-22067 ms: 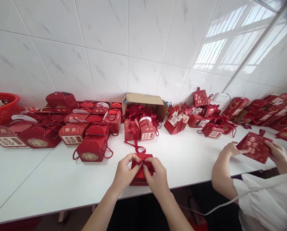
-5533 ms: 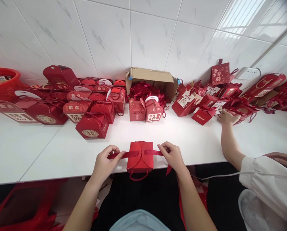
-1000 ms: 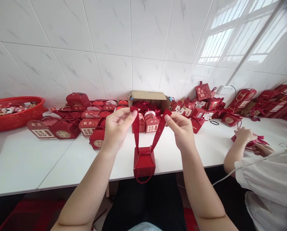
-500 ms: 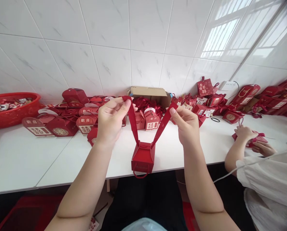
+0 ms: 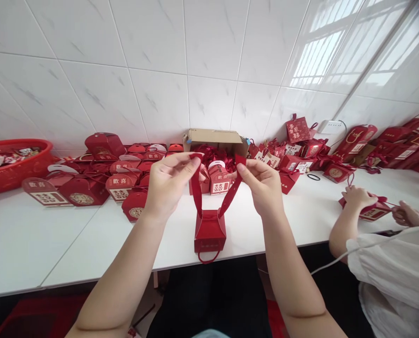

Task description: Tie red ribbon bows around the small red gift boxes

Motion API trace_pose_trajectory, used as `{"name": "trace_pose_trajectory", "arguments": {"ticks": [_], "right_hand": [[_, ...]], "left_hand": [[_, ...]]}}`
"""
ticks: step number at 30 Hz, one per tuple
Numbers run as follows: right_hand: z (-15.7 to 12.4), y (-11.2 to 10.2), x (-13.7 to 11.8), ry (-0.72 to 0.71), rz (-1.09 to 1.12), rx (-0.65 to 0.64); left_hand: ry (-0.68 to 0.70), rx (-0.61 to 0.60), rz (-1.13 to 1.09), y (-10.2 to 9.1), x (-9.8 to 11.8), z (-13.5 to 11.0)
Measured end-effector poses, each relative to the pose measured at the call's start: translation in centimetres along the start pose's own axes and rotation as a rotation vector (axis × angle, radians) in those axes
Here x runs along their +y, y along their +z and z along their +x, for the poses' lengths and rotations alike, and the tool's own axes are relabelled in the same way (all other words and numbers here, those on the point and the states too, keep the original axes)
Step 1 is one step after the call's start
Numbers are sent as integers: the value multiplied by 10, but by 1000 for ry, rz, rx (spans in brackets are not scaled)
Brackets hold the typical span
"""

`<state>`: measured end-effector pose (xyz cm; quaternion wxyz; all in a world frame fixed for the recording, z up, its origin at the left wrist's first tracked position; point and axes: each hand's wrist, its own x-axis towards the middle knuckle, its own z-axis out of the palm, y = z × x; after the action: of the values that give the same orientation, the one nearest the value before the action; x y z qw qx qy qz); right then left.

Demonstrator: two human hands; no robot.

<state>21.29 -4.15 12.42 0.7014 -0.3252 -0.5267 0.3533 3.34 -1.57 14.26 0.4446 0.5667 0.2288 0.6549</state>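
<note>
A small red gift box [image 5: 209, 232] stands at the front edge of the white table [image 5: 36, 239]. A red ribbon [image 5: 196, 188] rises from its top in two strands. My left hand [image 5: 169, 185] pinches the end of the left strand, raised above the box. My right hand [image 5: 260, 185] pinches the end of the right strand at about the same height. Both strands are pulled taut, forming a narrow V over the box. A dark cord loop hangs under the box's front.
Many red gift boxes [image 5: 86, 190] crowd the back left; a red basin [image 5: 12, 164] stands far left. An open cardboard box [image 5: 214, 140] of red ribbons sits at the wall. Another person's hands [image 5: 357, 197] work on a red box at right, with more red bags [image 5: 353, 141] behind.
My two hands have come closer together, so the ribbon's V is narrower than half a second ago. The other person's hands have moved apart over their box.
</note>
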Motion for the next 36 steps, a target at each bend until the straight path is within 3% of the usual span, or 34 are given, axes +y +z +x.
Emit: {"name": "trace_pose_trajectory", "arguments": {"ticks": [5,8,13,22,30,36], "right_hand": [[-1,10,2,36,-31,-19],[-4,12,2,33,-74,-111],[-9,9,3,5,-54,-277],[-9,0,28,74,2,-336],[-12,-7,24,-308,-506,-473],[-15,-8,30,-487,-694,-414]], "left_hand": [[-118,-151,171,12,2,-5],[-157,-192,242,15,0,-8],[-170,-232,297,12,-7,-9],[-301,-445,221,-3,-10,-10],[-380,-313,72,-8,-17,-9],[-407,-323,36,-7,-18,-9]]}}
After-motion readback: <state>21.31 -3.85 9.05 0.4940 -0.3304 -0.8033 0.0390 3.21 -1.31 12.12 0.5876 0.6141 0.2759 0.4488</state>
